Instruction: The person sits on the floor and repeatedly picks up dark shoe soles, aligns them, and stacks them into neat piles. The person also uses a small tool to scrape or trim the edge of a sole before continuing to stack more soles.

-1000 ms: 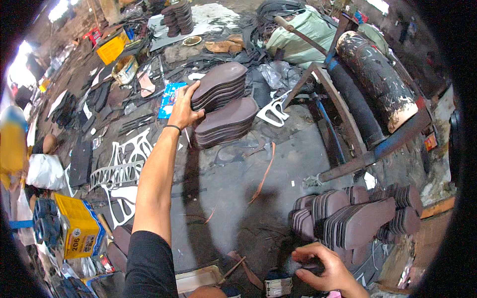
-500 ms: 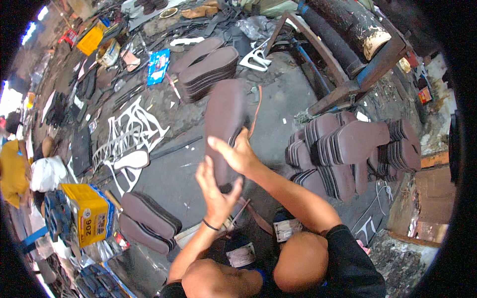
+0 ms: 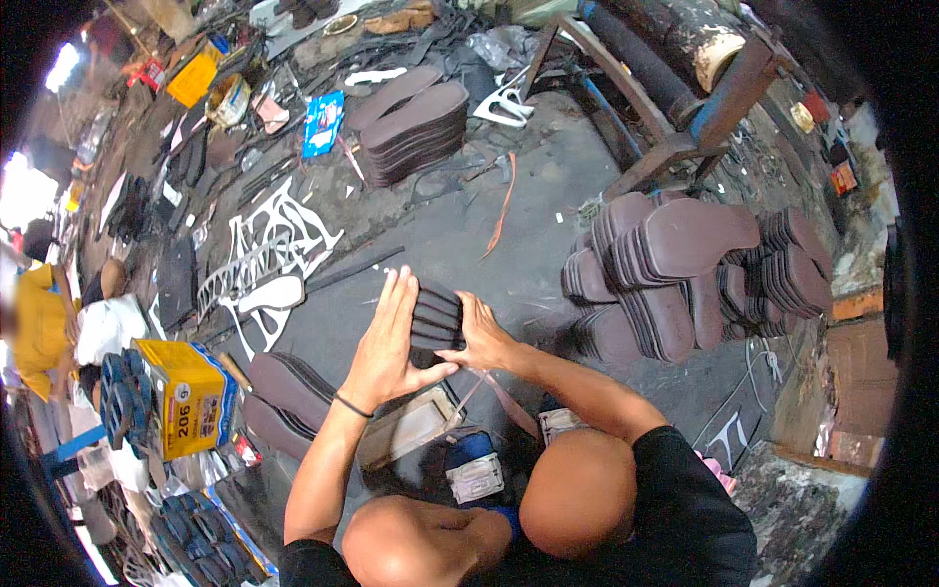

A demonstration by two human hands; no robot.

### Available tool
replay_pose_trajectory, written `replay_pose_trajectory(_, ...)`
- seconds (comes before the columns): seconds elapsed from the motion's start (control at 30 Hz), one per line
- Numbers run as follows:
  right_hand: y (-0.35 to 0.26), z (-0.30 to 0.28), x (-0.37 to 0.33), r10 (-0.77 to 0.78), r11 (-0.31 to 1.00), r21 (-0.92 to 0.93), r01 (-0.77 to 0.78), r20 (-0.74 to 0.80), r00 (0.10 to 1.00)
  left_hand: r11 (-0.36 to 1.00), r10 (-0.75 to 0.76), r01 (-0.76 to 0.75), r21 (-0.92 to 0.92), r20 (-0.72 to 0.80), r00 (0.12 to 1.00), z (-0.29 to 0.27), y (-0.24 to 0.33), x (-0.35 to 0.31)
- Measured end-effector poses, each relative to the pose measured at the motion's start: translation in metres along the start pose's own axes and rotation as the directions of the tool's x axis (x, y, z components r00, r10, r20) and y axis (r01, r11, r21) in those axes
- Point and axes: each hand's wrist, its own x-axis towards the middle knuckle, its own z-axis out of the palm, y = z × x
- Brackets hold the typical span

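Between my two hands stands a small stack of brown shoe soles, its layered edges turned up towards me. My left hand lies along the stack's left side, fingers stretched out and thumb reaching across its near end. On the other side my right hand grips the stack's right edge, with the thumb at the near end too. More soles lie piled in overlapping stacks to the right. Another tall stack stands beyond my hands, and a lower stack lies left of my left forearm.
White cut-out sheets lie on the floor at left. A yellow box stands near left beside blue sandals. A rusty metal frame rises at far right. A person in yellow is at the left edge.
The soles were held lengthwise, pointing away with the broad face showing. Now they are tipped end-on and nearer me, and my left hand has moved up along their left side.
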Motion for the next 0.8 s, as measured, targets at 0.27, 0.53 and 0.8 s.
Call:
replay_pose_trajectory(0.27, -0.004, -0.023, -0.004, 0.185, 0.776, -0.631, -0.01, 0.213, 0.96, 0.986, -0.112, 0.124, 0.111, -0.108, 0.988, -0.027, -0.021, -0.015)
replay_pose_trajectory(0.53, -0.001, -0.018, 0.003, -0.052, 0.985, -0.164, 0.056, 0.03, 0.998, 0.98, -0.063, 0.039, -0.197, -0.117, 0.991, 0.019, -0.027, -0.007)
replay_pose_trajectory(0.8, 0.0, -0.02, -0.001, 0.161, 0.727, -0.687, -0.01, 0.156, 0.974, 0.929, -0.353, 0.349, -0.121, -0.015, 0.935, 0.028, -0.08, -0.057)
